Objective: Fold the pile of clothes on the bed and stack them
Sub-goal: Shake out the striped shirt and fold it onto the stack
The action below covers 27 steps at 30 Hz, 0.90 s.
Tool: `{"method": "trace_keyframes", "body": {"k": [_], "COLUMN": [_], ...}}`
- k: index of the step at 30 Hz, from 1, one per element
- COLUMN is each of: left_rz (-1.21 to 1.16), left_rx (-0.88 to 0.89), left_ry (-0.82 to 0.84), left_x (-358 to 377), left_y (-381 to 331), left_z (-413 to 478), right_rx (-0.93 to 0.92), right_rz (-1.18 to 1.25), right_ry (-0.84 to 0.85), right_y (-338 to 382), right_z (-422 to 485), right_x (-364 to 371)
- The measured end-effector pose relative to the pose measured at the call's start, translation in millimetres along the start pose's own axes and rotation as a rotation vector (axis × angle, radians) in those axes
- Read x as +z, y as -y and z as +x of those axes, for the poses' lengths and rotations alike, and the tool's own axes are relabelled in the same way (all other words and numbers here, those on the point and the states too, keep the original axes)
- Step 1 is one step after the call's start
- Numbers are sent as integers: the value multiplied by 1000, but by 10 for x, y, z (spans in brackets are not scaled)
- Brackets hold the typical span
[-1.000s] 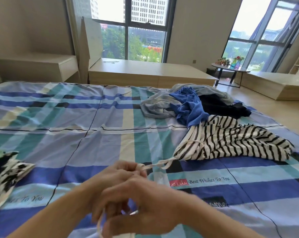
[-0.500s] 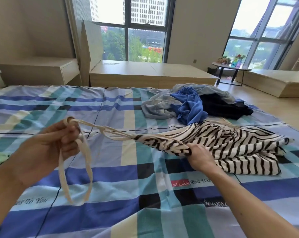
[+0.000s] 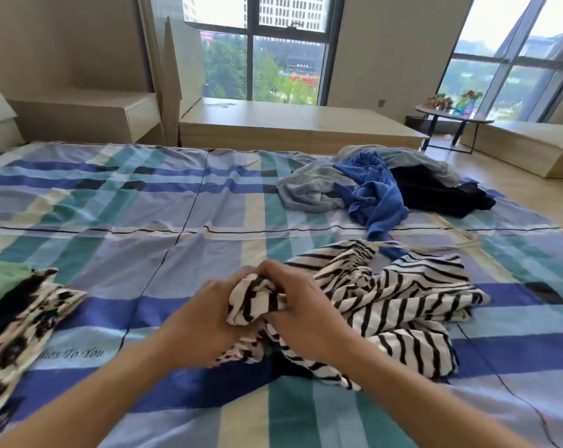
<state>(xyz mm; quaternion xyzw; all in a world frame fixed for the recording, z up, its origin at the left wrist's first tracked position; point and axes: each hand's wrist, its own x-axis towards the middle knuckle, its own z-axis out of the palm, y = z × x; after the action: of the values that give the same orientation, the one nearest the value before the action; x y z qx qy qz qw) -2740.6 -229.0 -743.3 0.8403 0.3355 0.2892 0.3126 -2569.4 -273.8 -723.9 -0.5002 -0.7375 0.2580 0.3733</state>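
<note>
A black-and-white striped garment [image 3: 399, 295] lies crumpled on the bed [image 3: 144, 221], in the middle right. My left hand [image 3: 202, 318] and my right hand [image 3: 302, 308] are together at its near-left end, both gripping a bunched fold of the striped cloth. Its cream strap [image 3: 461, 234] trails across the sheet behind it. Further back lies the pile: a grey garment [image 3: 309, 189], a blue one [image 3: 373, 195] and a black one [image 3: 435, 192]. At the left edge sits a folded stack with a patterned black-and-cream piece [image 3: 21, 324] and a green piece [image 3: 2, 282].
The checked blue and teal sheet covers the whole bed. Beyond the bed stand a low wooden platform [image 3: 289, 124] and a side cabinet [image 3: 89, 114]. A small round table [image 3: 451, 114] with flowers is at the back right by the windows.
My left hand, which held the cream strap up to the left, has come in to the striped garment. Both hands now bunch its near end, and the strap lies behind.
</note>
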Motion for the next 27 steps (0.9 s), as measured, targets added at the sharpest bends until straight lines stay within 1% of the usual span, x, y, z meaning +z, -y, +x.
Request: {"method": "trace_keyframes", "body": {"k": [2, 3, 6, 8, 10, 11, 12, 14, 15, 17, 18, 20, 22, 24, 25, 26, 27], "left_rz": [59, 54, 60, 123, 172, 176, 195, 221, 209, 239, 321, 599, 861, 1042, 1089, 1106, 1046], "left_rx": [6, -3, -109, -233, -418, -518, -610, -695, -706, -743, -775, -816, -869, -826, -751, -627, -471], "left_ry": [-22, -43, -236, -439, -635, -697, -673, -554, -473, -232, -136, 37, 123, 117, 84, 58, 53], "left_x": [-143, -235, -560, -819, -1052, -1150, -1215, -1262, -1226, -1116, -1063, -979, -906, -759, -678, -569, -466], "left_y": [17, 30, 122, 335, 641, 813, 982, 1233, 1223, 1079, 990, 834, 651, 389, 251, 125, 56], "left_z": [28, 37, 48, 17, -48, -111, -186, -320, -351, -355, -323, -241, -180, -132, -107, -96, -108], "right_rx": [11, 48, 101, 138, 169, 194, 226, 292, 311, 316, 307, 265, 222, 224, 244, 277, 317], "right_rz": [-13, -42, -240, -406, -551, -599, -628, -656, -678, -752, -799, -838, -758, -641, -543, -379, -143], "right_ry": [11, 51, 282, 413, 448, 456, 469, 519, 546, 588, 598, 545, 475, 432, 403, 359, 309], "right_y": [-81, -174, -464, -619, -730, -774, -806, -867, -901, -927, -929, -927, -913, -907, -905, -874, -815], "right_z": [-32, -44, -76, -110, -141, -150, -156, -165, -162, -161, -156, -113, -46, -2, 17, 33, 43], "right_x": [-46, -95, -275, -347, -377, -373, -364, -303, -258, -142, -84, -23, -27, -72, -90, -106, -122]}}
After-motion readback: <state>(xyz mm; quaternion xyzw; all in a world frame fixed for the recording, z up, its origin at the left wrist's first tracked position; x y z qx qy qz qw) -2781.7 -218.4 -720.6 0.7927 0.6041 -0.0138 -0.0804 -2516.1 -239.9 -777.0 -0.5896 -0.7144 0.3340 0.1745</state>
